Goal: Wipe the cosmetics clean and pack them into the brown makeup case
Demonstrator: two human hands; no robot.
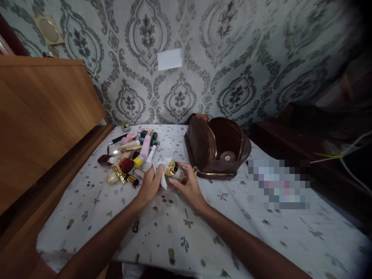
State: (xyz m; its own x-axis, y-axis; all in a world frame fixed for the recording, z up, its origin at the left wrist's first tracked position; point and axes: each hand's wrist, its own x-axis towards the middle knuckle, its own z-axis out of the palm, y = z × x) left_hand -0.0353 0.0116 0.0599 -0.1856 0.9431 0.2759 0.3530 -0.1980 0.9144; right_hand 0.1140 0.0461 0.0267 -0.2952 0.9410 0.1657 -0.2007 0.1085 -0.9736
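My left hand [150, 182] is closed on a crumpled white wipe [163, 167], which lies against the side of a cosmetic jar. The cosmetic jar [180, 173], clear with a gold lid, is tilted on its side between the fingers of my right hand [190, 186]. Left of my hands lies a heap of cosmetics: a pink tube with a yellow cap [145, 149], a small white tube [151, 154], a round dark red item [126, 165] and several gold-trimmed containers. Just beyond my right hand stands a brown cosmetic bag [200, 143], unzipped, its lid raised.
A small jar [125, 126] stands at the back left near the wall. Pixelation hides an item [279, 182] on the right. A wooden panel [43, 124] borders the patterned tablecloth [95, 228] on the left. Dark furniture and thin cables [340, 156] lie at the right.
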